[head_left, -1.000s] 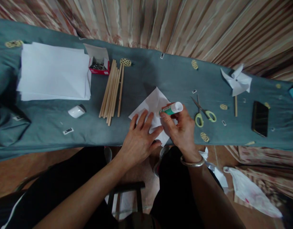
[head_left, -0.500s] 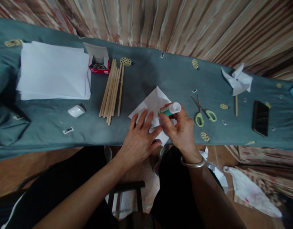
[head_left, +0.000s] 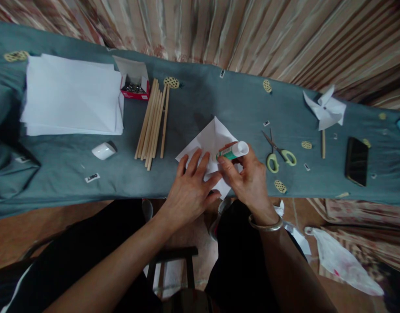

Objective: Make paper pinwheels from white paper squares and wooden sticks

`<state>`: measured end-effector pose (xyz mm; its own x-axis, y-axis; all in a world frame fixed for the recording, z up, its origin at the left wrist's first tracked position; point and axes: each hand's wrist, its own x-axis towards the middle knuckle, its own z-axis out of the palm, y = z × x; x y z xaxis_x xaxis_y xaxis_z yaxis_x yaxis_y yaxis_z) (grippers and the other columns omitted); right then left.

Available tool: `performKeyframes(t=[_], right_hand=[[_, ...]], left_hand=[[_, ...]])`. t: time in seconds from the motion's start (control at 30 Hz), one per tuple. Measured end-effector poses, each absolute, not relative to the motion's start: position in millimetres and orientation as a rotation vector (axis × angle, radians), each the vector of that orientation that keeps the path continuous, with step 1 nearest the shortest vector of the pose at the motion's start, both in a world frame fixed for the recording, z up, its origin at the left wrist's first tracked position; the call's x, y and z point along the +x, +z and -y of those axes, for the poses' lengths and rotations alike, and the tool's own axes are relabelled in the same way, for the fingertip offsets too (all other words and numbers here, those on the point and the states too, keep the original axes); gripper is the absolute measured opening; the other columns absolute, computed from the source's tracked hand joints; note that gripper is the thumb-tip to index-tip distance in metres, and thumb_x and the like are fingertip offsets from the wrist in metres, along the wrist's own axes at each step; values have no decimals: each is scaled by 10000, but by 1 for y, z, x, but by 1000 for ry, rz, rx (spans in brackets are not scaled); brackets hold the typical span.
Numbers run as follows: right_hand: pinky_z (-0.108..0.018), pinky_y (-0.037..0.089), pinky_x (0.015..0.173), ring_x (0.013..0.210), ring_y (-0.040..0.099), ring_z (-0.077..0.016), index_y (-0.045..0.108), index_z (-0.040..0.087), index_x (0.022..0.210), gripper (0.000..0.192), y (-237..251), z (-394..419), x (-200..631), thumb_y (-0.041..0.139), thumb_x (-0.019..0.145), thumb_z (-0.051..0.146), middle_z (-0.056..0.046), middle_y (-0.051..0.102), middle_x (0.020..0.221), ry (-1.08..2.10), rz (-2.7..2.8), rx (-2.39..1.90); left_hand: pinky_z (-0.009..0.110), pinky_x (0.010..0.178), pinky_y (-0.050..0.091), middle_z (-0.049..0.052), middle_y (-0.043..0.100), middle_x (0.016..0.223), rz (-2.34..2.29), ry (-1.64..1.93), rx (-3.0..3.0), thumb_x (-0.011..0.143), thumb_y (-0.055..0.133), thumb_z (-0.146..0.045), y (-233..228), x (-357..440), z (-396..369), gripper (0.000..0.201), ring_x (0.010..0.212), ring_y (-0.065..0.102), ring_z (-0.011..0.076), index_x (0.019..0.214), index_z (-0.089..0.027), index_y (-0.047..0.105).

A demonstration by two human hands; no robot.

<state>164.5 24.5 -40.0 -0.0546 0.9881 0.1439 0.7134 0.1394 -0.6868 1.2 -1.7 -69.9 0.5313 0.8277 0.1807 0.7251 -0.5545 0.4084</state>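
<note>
Pinning the paper (head_left: pixel 210 138) flat under an open left hand (head_left: pixel 191 188), the right hand (head_left: pixel 248 178) is gripping a glue stick (head_left: pixel 233 151), its tip angled down onto the sheet beside the left fingers.

glue stick (head_left: pixel 233 151): tip dipped toward the folded paper (head_left: pixel 210 141) half a second back, then rose slightly | right hand (head_left: pixel 248 180): shifted a touch along the paper with the stick, grip unchanged | camera view: drifted slightly, whole table scene slid upward
</note>
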Motion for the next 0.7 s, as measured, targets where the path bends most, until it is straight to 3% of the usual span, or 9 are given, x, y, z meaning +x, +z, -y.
performKeyframes(t=[0.7], right_hand=[[-313, 499, 653, 703, 640, -174, 597, 197, 999, 264, -39, -21, 171, 581, 890, 437, -27, 683, 820, 565, 1812, -1661]], left_hand=[[640, 1102, 268, 138, 377, 1507, -1304, 501, 2497, 872, 610, -443, -69, 1, 3, 480, 1426, 258, 404, 1315, -273, 536]])
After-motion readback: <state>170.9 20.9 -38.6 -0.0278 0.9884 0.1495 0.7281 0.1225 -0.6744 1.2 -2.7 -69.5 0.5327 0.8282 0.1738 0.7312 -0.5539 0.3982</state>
